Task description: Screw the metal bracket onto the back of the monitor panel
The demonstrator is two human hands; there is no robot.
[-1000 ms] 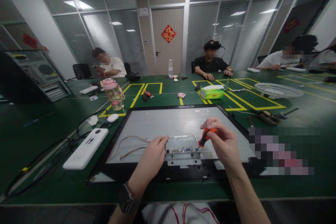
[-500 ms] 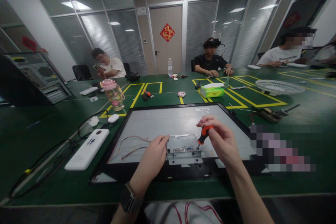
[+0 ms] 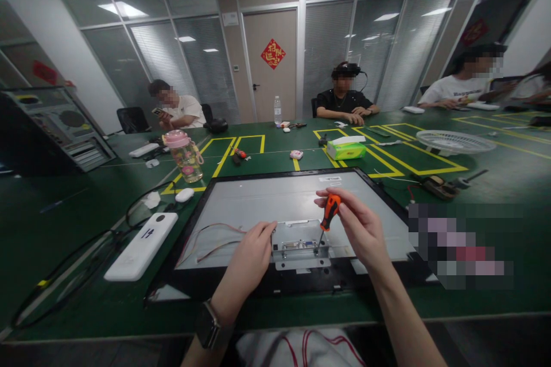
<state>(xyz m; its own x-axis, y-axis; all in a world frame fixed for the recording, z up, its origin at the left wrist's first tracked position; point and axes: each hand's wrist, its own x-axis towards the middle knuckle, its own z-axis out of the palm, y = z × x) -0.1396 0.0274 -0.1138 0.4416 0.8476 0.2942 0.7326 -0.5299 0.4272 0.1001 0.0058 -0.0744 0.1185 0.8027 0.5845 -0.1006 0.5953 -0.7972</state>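
Observation:
A monitor panel (image 3: 275, 200) lies face down on the green table, its grey metal back up inside a black frame. Near its front edge sits a small metal bracket with ports (image 3: 300, 245). My right hand (image 3: 359, 229) is closed round an orange-and-black screwdriver (image 3: 327, 217), whose tip touches the bracket's right side. My left hand (image 3: 248, 261) rests on the panel with fingertips pressed against the bracket's left edge; a watch is on that wrist. Thin red and white wires (image 3: 210, 238) run across the panel to the left.
A white oblong device (image 3: 142, 245) and black cables lie left of the panel. Farther back stand a pink-lidded bottle (image 3: 185, 155), a green tissue box (image 3: 346, 149), a white fan grille (image 3: 456, 142) and a computer case (image 3: 55, 126). Other people sit along the table's far side.
My right hand has shifted a little left and turned the screwdriver more upright, its handle now higher above the bracket. My left hand stays at the bracket's left edge.

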